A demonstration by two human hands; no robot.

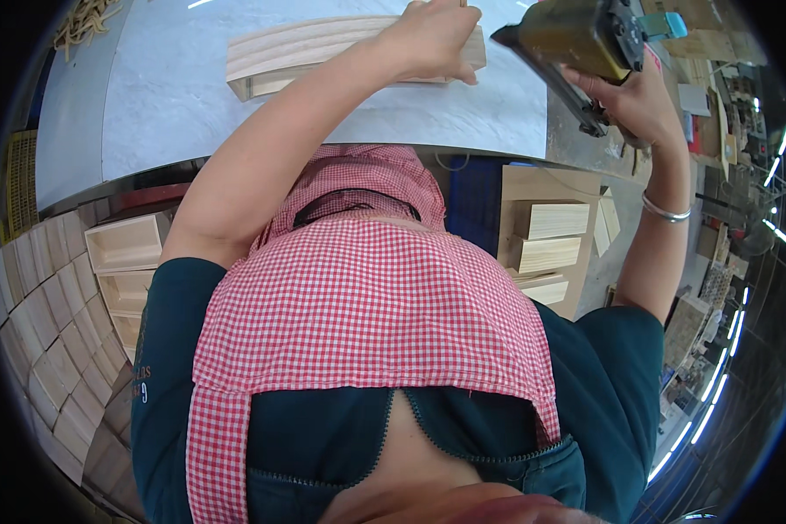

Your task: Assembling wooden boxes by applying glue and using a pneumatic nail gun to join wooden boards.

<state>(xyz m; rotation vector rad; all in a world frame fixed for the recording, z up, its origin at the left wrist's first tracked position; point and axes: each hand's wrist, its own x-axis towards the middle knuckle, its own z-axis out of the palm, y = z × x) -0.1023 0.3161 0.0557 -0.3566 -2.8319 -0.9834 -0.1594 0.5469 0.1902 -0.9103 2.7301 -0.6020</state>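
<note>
A pale wooden box (310, 45) lies lengthwise on the white tabletop (175, 105), with part of its hollow side showing toward me. My left hand (437, 39) grips the box near its right end, thumb on the near side; its fingertips are partly cut off by the upper picture edge. To the right of the box, my right hand (633, 100) is closed around the handle of a nail gun (576, 39). The tool is raised above the table's right part, its dark nose pointing left toward the box and apart from it. A light blue fitting sits at its other end.
Stacked wooden boxes (57, 323) fill the lower left, beside several open ones (124, 244). Right of my apron, more wooden pieces (555, 223) rest on a brown board (533, 182). Wood strips (83, 24) lie at the far left. A yellow crate (19, 179) stands left of the table.
</note>
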